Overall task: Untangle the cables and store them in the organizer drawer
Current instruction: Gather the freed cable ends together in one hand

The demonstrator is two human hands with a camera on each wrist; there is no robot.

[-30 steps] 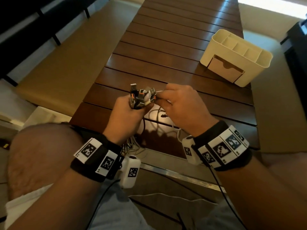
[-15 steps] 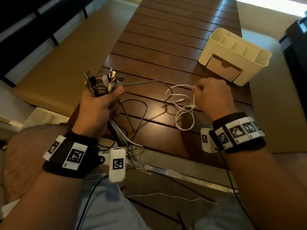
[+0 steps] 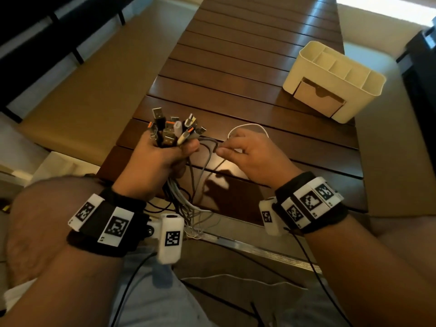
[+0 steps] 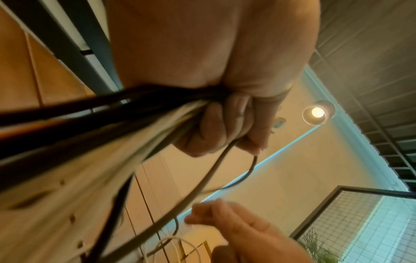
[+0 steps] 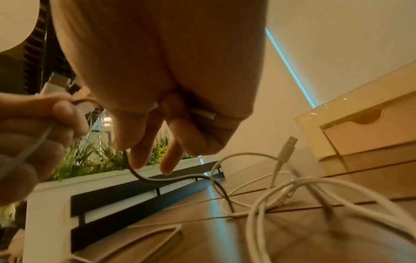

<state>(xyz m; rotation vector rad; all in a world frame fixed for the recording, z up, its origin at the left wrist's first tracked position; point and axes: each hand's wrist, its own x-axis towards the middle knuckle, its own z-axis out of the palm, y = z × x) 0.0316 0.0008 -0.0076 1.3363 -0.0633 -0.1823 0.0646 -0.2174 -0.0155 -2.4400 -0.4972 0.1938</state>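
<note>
A long dark wooden table (image 3: 247, 55) of slats runs away from the person, with tan benches (image 3: 89, 74) along both sides. Toward the far right of the table stands a cream organizer (image 3: 335, 67), open compartments on top and a tan drawer (image 3: 318, 96) in its front face, pushed in flush; the right wrist view shows the same drawer (image 5: 369, 131) with its curved finger notch.

The left hand (image 3: 158, 166) is raised over the near end of the table, fingers and thumb wrapped tight round a thick bundle of cables (image 3: 174, 131). The plug ends fan upward out of the fist, black, grey, white and orange, while the cords hang down below the hand past the table edge. In the left wrist view the same bundle (image 4: 94, 135) runs as black and pale strands through the closed fingers (image 4: 216, 124).

The right hand (image 3: 250, 156) hovers just beside the left, fingers loosely bent. Thumb and forefinger meet at a grey cable (image 3: 207, 147) that leads out of the bundle; in the right wrist view this cable (image 5: 171, 178) drops from the fingertips (image 5: 139, 158) and curves down to the tabletop. Whether the pinch is firm cannot be told.

A white cable (image 5: 292, 195) lies in loose loops on the table under and beyond the right hand, one plug end sticking up near the organizer; in the head view only an arc of it (image 3: 247, 127) shows past the knuckles
</note>
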